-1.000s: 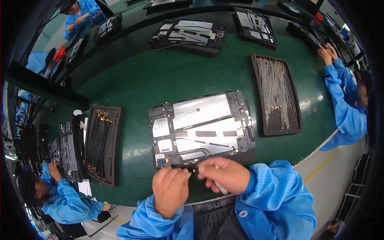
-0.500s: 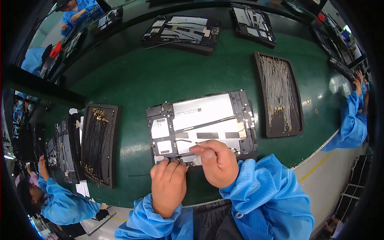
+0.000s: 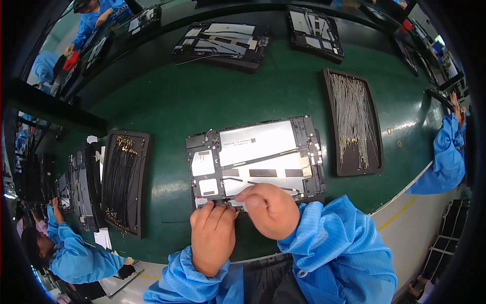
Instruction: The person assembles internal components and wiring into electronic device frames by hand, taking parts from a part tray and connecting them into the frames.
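Observation:
An opened tablet chassis (image 3: 258, 137) with silver battery panels and a black frame lies before me, resting on a dark tray whose edge shows at its right. My left hand (image 3: 212, 235) is closed, its fingertips pressed together at the chassis's near edge. From under it a thin black cable (image 3: 174, 222) runs out to the left over the table. My right hand (image 3: 273, 210) is curled, thumb against forefinger, above the same near edge, just right of the left hand. Whatever it pinches is hidden by its fingers.
A tray (image 3: 146, 187) of black cables with gold ends stands left, and a tray (image 3: 378, 164) of grey cables right. Two opened tablets (image 3: 223, 43) (image 3: 316, 33) lie at the back. Small yellow rings (image 3: 399, 144) lie far right. Co-workers in blue sit at both sides.
My right hand has dipped slightly and turned, its fingertips coming nearer to the left hand at the chassis edge. My left hand stays almost where it was. The tablets at the back appear shifted slightly left.

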{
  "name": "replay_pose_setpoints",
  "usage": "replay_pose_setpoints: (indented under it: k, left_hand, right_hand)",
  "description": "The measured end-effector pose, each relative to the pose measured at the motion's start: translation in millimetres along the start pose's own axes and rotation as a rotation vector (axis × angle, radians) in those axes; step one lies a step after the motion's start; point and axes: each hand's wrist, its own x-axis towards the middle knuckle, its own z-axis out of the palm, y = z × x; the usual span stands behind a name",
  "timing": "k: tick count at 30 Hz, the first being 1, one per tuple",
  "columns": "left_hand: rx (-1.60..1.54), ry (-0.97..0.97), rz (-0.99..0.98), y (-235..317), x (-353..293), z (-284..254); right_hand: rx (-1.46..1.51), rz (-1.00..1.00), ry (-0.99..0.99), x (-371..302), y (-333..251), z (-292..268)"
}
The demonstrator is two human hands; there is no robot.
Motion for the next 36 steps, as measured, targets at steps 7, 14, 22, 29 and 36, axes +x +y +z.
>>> replay_pose_setpoints:
  k: [7, 14, 22, 29, 36]
  left_hand:
    - [0.145, 0.001, -0.002, 1, -6, -4]
    - [-1.413, 0.383, -1.515, -5, -18, -19]
    - [-1.178, 0.075, -1.188, 7, -28, -37]
    - [-1.330, -0.271, -1.285, 6, -34, -21]
    - [-1.325, -0.307, -1.236, 0, -13, -13]
  right_hand:
    - [-0.335, -0.306, -0.142, 10, -2, 17]
    - [0.247, 0.313, 0.104, 11, 1, 9]
    - [0.388, 0.409, 0.093, 14, 9, 2]
    - [0.049, 0.455, -0.324, 39, -11, 2]
    - [-0.613, 0.321, -0.663, 57, -4, 11]
